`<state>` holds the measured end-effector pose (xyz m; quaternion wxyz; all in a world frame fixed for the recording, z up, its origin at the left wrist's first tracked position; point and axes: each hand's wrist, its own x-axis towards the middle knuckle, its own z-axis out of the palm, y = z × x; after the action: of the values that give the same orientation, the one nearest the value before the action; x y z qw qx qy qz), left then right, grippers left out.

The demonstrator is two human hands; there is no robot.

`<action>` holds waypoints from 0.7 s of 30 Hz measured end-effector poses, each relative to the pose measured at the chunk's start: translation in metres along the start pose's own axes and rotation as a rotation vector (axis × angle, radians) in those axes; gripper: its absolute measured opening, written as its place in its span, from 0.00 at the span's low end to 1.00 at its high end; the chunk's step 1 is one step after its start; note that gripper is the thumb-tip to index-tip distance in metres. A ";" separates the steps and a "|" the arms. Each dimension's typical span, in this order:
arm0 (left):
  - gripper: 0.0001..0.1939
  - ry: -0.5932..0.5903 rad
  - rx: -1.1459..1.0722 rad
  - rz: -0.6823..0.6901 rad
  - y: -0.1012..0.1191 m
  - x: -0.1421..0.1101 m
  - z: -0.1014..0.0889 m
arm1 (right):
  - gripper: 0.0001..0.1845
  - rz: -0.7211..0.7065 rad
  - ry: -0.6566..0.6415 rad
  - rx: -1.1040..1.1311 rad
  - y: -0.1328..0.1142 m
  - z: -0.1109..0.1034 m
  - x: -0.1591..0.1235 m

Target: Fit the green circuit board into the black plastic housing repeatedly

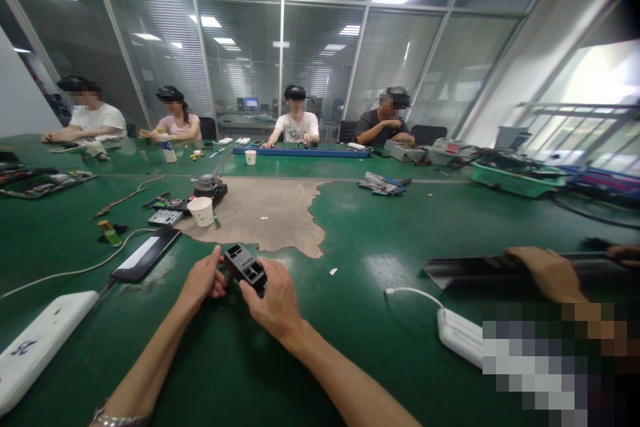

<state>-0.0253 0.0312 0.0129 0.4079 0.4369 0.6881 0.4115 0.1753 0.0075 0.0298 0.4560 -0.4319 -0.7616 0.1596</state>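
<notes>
A small dark grey box with black rectangular openings on its upper face is tilted above the green table. My right hand grips its right end, with the thumb on the near edge and the fingers on the far side. Beside the left end is my left hand, its thumb raised and its other fingers half curled apart from the thumb. Whether those fingertips touch the box's underside I cannot tell. Beyond the hands lies a bare tan patch of the tabletop.
To the left lie a phone, a white power bank, and a paper cup beside electronic parts. At right, a co-worker's hand rests on a dark metal channel. Gloves and a green basket lie farther back. Several people sit opposite.
</notes>
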 end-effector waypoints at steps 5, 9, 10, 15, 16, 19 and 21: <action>0.40 -0.041 0.074 0.074 -0.002 -0.001 0.002 | 0.20 0.113 0.039 0.145 0.016 -0.030 0.029; 0.36 -0.104 0.067 0.072 -0.002 -0.003 0.000 | 0.19 0.178 -0.074 0.098 0.051 -0.054 0.035; 0.36 -0.116 0.052 0.055 -0.002 -0.003 0.000 | 0.20 0.187 -0.101 0.075 0.060 -0.058 0.032; 0.37 -0.141 -0.016 -0.006 0.004 -0.005 -0.001 | 0.21 0.154 -0.136 0.005 0.095 -0.067 0.008; 0.37 -0.140 -0.020 -0.019 0.005 -0.006 -0.001 | 0.22 0.141 -0.151 -0.010 0.099 -0.068 0.005; 0.36 -0.143 -0.037 -0.059 0.007 -0.006 -0.004 | 0.24 0.102 -0.227 -0.045 0.107 -0.073 0.005; 0.35 -0.159 -0.054 -0.073 0.007 -0.005 -0.006 | 0.24 0.090 -0.272 -0.072 0.109 -0.079 0.007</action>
<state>-0.0270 0.0269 0.0222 0.4875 0.4316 0.6575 0.3791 0.2953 0.0639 0.0061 0.3251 -0.4559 -0.8015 0.2097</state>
